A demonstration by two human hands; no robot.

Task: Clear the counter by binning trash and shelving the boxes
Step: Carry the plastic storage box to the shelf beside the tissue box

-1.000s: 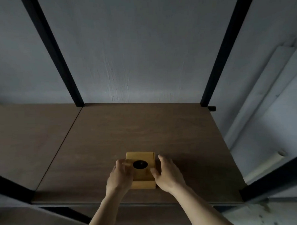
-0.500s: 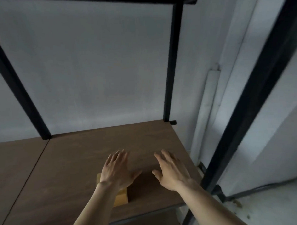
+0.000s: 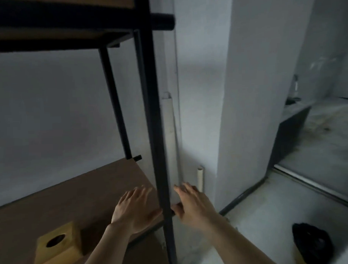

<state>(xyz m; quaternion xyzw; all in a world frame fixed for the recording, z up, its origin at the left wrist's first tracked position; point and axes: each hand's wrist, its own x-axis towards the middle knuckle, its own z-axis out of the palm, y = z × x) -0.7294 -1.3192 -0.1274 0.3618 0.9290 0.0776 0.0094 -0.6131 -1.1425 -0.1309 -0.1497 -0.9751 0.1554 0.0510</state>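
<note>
We see two bare forearms reaching forward from the bottom edge, palms down. The left hand hovers over the front right corner of a brown wooden shelf board, fingers spread wide and holding nothing. The right hand is flat and wide as well, empty, just right of a black metal upright that runs from top to bottom between the two hands; its thumb side lies close against that post, though we cannot tell whether it touches.

A small yellow box with a dark round hole in its top sits on the shelf board near the front edge, down and to the left of the left hand and apart from it.

The shelf belongs to a black-framed rack standing against a pale grey wall. A second, thinner black post rises at the back right corner of the board, and another wooden shelf crosses overhead.

Right of the rack, a white pipe runs up the wall corner, with a shorter cream pipe stub beside it. A broad grey pillar stands further right. On the light floor at the lower right lies a black plastic bag. Beyond the pillar we see a dim, blurred area with a dark-sided counter.
</note>
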